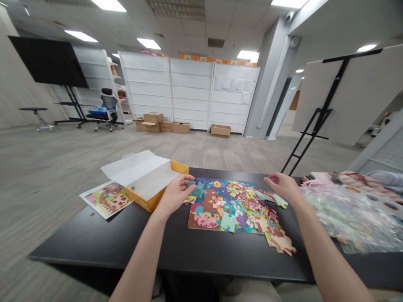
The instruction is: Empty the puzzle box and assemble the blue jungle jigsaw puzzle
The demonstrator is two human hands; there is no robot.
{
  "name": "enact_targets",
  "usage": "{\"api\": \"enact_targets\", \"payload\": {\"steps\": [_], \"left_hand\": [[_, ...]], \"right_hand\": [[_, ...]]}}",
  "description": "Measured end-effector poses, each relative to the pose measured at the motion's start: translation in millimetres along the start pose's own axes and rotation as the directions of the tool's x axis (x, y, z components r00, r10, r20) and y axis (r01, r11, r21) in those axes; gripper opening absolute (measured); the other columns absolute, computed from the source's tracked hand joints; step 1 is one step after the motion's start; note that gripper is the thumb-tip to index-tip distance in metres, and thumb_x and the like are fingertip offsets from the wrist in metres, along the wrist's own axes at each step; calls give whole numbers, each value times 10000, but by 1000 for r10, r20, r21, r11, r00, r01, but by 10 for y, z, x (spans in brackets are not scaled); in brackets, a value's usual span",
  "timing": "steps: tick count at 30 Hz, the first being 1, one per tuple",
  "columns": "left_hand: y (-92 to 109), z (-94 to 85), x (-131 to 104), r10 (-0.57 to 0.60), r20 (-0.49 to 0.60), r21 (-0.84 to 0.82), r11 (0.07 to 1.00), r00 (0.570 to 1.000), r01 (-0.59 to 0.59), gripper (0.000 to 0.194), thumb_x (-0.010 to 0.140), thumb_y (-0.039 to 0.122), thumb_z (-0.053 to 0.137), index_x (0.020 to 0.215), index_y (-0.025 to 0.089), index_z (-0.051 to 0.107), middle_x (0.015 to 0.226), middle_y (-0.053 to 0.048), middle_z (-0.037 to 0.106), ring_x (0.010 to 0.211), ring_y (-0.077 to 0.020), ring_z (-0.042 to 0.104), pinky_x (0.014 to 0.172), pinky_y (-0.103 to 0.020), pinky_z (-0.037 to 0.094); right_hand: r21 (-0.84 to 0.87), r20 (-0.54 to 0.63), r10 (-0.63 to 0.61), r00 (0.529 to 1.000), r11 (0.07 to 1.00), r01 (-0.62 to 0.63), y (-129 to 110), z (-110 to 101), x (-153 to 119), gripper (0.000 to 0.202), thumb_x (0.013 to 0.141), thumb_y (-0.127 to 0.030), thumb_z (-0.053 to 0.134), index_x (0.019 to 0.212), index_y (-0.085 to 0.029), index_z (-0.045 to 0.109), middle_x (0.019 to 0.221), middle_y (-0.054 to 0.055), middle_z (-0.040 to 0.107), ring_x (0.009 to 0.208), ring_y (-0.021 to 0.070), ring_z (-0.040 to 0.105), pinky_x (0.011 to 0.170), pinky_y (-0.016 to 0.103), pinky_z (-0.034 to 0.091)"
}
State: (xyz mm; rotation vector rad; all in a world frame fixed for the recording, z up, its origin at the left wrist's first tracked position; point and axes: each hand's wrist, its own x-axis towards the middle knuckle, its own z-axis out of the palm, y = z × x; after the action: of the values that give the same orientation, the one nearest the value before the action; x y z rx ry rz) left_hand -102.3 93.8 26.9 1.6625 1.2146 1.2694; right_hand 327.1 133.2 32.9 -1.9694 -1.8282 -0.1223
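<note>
A colourful picture board (208,201) lies flat on the black table, with loose jigsaw pieces (252,205) heaped over its right half. Some pieces (280,240) spill past its lower right corner. At the board's upper left edge is my left hand (176,193), fingers apart, its fingertips close to teal pieces (197,189); whether they touch is unclear. My right hand (282,185) hovers by the upper right of the heap, near a pale green piece (279,200), with its thumb and fingers apart and nothing between them.
An open yellow box (143,200) with a white inside stands left of the board, beside a printed picture sheet (108,199). Clear plastic bags (355,218) and pink fabric (324,180) cover the right end of the black table (103,243). An easel (317,121) stands behind.
</note>
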Motion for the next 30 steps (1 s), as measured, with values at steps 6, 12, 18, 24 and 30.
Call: {"api": "enact_targets", "payload": {"steps": [6,12,18,24,30], "left_hand": [[112,109,-2,91,102,24,995,991,-93,269,787,399,720,903,157,719,841,-52,729,747,-172,666,708,-284,548],[251,238,-23,78,224,-151,988,971,-44,224,784,345,733,888,150,699,876,-54,735,810,-174,689,773,-291,551],[244,248,-42,89,288,-192,981,954,-33,223,799,343,700,908,150,672,874,-52,719,828,-183,693,790,-311,559],[137,212,-38,13,254,-104,994,967,14,277,787,283,700,1028,170,625,802,-19,707,774,-192,728,730,-302,580],[45,232,-19,47,146,26,998,988,-52,210,785,249,688,976,168,652,945,-51,724,756,-179,730,714,-286,592]], "right_hand": [[402,-27,-85,996,911,88,-608,11,-117,483,853,-619,498,862,-180,698,764,84,725,683,214,637,645,308,469],[699,174,-415,893,690,185,-1626,91,-283,467,898,-601,504,829,-180,694,777,44,700,704,175,596,640,283,450],[897,298,-544,784,440,-37,-1982,342,-403,445,869,-604,596,1002,-186,663,737,-1,657,616,123,566,554,240,444],[933,316,-590,743,335,-131,-1862,490,-440,454,832,-519,693,1128,-197,573,609,-66,596,541,119,577,540,244,452],[924,302,-526,795,367,-109,-1849,636,-435,392,815,-527,700,976,-198,559,646,-28,655,549,149,625,550,276,480]]}}
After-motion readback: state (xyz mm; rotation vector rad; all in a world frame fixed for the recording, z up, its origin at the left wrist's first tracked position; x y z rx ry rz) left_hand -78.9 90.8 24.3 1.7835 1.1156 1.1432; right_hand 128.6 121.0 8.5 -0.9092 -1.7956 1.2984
